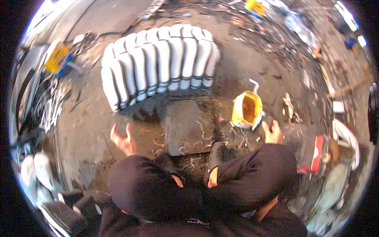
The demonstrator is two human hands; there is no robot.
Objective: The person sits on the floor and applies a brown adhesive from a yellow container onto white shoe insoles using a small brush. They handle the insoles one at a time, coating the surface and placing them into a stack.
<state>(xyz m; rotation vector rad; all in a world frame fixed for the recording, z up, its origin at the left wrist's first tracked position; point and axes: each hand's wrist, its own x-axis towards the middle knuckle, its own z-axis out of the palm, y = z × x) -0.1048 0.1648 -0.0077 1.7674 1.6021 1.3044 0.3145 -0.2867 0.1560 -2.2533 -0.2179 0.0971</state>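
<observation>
Both my hands are above my knees, apart from each other. My left hand point(124, 141) is empty, its thumb and fingers spread, just below a row of long white rounded pieces point(162, 63) with dark bands near their lower ends. These pieces are packed side by side in a curved block on the ground. My right hand point(272, 133) is also empty, thumb and fingers apart. Close to it, on its upper left, stands a cut-open yellow container point(237, 108) with brownish stuff inside. A white stick-like piece point(254, 85) shows at its top edge.
A dark flat slab point(187, 122) lies between my feet and the white row. White strips point(50, 103) are heaped at left, near a yellow-and-blue box point(57, 57). Another such box point(256, 8) stands far right. A red strip-like item point(317, 154) lies at right; scraps litter the ground.
</observation>
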